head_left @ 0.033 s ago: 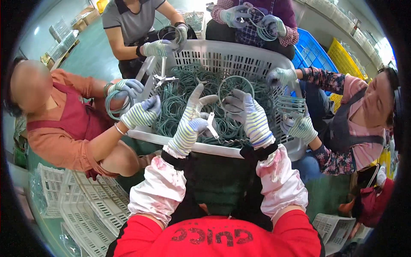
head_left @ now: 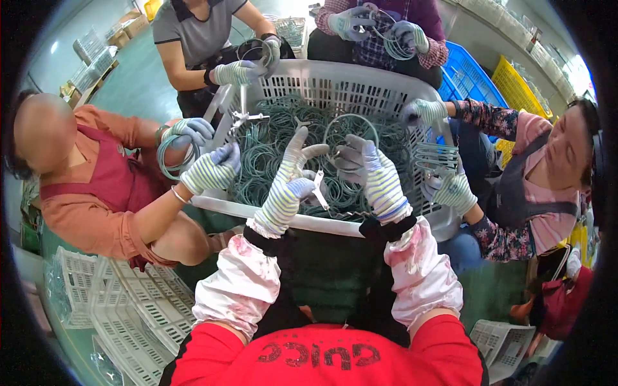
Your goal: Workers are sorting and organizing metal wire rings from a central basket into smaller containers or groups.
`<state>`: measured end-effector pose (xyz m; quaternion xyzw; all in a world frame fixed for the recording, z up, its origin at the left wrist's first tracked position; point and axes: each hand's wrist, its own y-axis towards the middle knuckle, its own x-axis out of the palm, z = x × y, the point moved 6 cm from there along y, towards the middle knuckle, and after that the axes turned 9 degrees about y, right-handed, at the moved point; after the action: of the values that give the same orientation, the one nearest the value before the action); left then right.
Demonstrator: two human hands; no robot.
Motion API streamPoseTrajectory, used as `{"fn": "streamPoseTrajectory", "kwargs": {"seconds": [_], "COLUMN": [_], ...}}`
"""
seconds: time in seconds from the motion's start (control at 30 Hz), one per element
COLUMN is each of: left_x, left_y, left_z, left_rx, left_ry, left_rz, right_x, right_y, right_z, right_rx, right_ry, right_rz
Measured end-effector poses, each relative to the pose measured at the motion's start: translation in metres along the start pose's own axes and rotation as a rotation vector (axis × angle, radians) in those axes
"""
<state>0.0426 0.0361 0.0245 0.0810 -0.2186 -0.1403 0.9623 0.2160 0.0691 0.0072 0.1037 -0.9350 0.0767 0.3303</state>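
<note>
My left hand (head_left: 288,179), in a striped glove with grey fingertips, is over the near side of a large white basket (head_left: 257,215). Its fingers are spread, and beside its thumb stands a pale Y-shaped metal bracket (head_left: 318,190); whether they touch is unclear. To the right, my gloved right hand (head_left: 376,174) has its fingers bent around the lower edge of a thin grey-green ring (head_left: 351,116). Below both hands the basket holds a tangled heap of similar rings (head_left: 257,161). A twisted metal piece (head_left: 351,213) lies along the near rim.
Co-workers in striped gloves sit around the basket, several holding rings. A pronged metal fixture (head_left: 246,118) stands at its left side. Stacked white crates (head_left: 135,302) are on the floor at left, with another crate (head_left: 502,344) at lower right. Blue (head_left: 473,77) and yellow baskets (head_left: 518,87) stand behind.
The ring in my right hand has shifted slightly left. My hands and the bracket are nearly where they were. The co-workers' hands show only slight movement.
</note>
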Motion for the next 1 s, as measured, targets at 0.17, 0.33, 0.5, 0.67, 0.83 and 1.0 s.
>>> {"fn": "streamPoseTrajectory", "kwargs": {"seconds": [0.17, 0.33, 0.5, 0.67, 0.83, 1.0], "left_x": [0.013, 0.033, 0.024, 0.004, -0.013, -0.014], "left_y": [-0.003, -0.007, -0.010, -0.007, -0.005, -0.002], "left_z": [-0.008, 0.010, 0.001, -0.015, -0.018, -0.023], "left_rx": [-0.020, 0.051, 0.001, -0.087, -0.017, -0.099], "left_ry": [0.134, 0.247, 0.204, 0.170, 0.196, 0.178], "left_rz": [0.001, -0.016, -0.083, 0.019, 0.104, 0.048], "right_x": [-0.002, -0.016, -0.017, -0.022, -0.031, -0.037], "right_y": [0.000, -0.002, 0.000, 0.003, 0.004, -0.002], "right_z": [0.011, 0.026, 0.030, 0.008, -0.023, -0.035], "right_rx": [0.020, 0.284, 0.318, 0.107, -0.126, -0.179], "right_ry": [-0.043, 0.412, 0.313, -0.199, -0.311, -0.260], "right_rz": [-0.030, -0.025, -0.013, 0.206, 0.424, 0.400]}}
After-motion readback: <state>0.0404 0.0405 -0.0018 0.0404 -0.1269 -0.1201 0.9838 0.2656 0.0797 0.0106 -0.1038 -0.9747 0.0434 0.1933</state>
